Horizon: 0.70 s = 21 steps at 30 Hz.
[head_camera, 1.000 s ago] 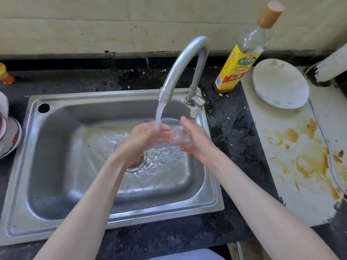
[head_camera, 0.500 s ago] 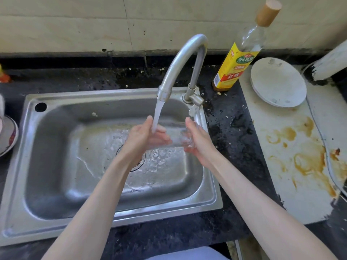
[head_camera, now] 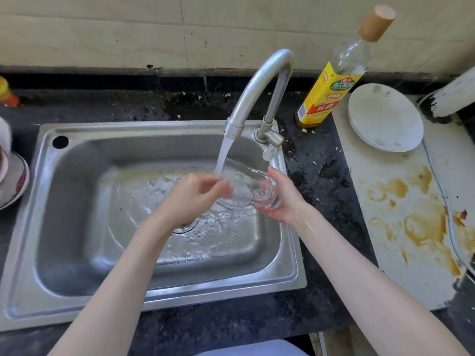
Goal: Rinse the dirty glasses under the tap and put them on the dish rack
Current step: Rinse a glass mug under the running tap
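Glass (head_camera: 253,187) between both hands over sink (head_camera: 77,227), under tap (head_camera: 259,91); bottle (head_camera: 334,83) and plate (head_camera: 385,118) right of tap.

Single view only — camera worn on person's head, looking forward and steeply down. Wide-angle lens, edges bowed. Sink (head_camera: 77,291) fills centre and left of frame, close below; tap (head_camera: 257,88) rises mid-frame, tiled wall (head_camera: 102,34) runs across top. Both forearms enter from bottom edge, hands (head_camera: 195,194) meeting near centre. Dark surface (head_camera: 321,191) stretches right — stained board (head_camera: 401,253) at right edge. No second view to share scene with.
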### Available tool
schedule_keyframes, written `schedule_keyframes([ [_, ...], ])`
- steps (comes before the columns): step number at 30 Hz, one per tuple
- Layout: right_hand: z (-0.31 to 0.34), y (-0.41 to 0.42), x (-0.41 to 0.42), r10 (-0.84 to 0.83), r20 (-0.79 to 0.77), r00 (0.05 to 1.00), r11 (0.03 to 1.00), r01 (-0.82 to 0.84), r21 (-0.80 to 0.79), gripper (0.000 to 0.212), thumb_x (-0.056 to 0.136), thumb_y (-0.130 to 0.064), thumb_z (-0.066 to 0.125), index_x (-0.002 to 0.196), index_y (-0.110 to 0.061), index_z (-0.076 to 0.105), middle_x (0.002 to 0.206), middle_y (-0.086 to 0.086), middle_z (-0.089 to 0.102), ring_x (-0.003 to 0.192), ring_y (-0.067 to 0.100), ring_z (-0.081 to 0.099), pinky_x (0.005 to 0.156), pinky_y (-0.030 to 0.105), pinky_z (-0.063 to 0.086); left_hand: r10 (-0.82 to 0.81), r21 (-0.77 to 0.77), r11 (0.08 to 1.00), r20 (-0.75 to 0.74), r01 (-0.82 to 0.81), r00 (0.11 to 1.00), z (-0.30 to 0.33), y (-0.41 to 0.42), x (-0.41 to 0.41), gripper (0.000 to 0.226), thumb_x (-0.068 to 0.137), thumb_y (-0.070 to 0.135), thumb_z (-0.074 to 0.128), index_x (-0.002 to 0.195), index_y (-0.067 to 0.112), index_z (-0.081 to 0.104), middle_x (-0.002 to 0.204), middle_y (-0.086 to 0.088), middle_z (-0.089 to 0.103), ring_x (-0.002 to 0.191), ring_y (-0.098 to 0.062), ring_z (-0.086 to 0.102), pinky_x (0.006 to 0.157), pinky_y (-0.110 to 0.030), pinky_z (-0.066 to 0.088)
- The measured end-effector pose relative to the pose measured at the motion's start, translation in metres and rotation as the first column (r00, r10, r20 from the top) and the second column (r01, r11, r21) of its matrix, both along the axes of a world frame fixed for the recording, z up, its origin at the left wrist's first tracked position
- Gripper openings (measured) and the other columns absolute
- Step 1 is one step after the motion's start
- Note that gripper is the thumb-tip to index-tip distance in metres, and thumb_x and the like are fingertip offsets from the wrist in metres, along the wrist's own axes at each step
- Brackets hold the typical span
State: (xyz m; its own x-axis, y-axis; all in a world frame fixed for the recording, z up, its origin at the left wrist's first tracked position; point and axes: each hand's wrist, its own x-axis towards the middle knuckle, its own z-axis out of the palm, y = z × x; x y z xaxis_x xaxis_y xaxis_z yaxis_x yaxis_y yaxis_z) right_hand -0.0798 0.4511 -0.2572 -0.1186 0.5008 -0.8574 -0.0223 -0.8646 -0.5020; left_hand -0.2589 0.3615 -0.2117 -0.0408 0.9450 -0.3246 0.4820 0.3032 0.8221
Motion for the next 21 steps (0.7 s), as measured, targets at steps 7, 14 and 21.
schedule_keyframes([
  [7,0.001,-0.003,-0.011,0.059,-0.116,0.991,0.988,-0.075,-0.138,0.038,0.078,-0.044,0.068,0.106,-0.019,0.062,0.1,0.011,0.064,0.077,0.029,0.063,0.061,0.028,0.048,-0.304,0.028,0.944,-0.31,0.329,0.901,0.005,0.004,0.002,0.022,0.089,0.019,0.059,0.108,0.025,0.069,0.11,0.009,0.069,0.102,-0.009,0.062,0.092,-0.022,0.043],
  [14,0.003,-0.008,-0.021,0.203,-0.157,0.967,0.978,-0.192,0.078,0.056,0.083,-0.056,0.055,0.124,-0.017,0.055,0.109,0.005,0.061,0.082,0.019,0.06,0.062,0.03,0.045,0.076,-0.03,0.997,0.23,-0.071,0.97,0.009,0.004,-0.001,0.019,0.079,-0.002,0.068,0.094,0.009,0.071,0.091,0.002,0.074,0.081,0.002,0.067,0.073,-0.007,0.047],
  [21,0.009,-0.013,-0.027,0.162,-0.11,0.981,0.972,-0.139,0.192,0.039,0.09,-0.046,0.054,0.114,-0.014,0.054,0.1,0.011,0.058,0.058,0.015,0.059,0.046,0.025,0.042,0.087,-0.153,0.988,0.389,-0.029,0.917,0.01,0.011,-0.004,0.015,0.087,0.016,0.063,0.099,0.011,0.07,0.092,0.003,0.074,0.089,-0.008,0.069,0.076,-0.014,0.051],
])
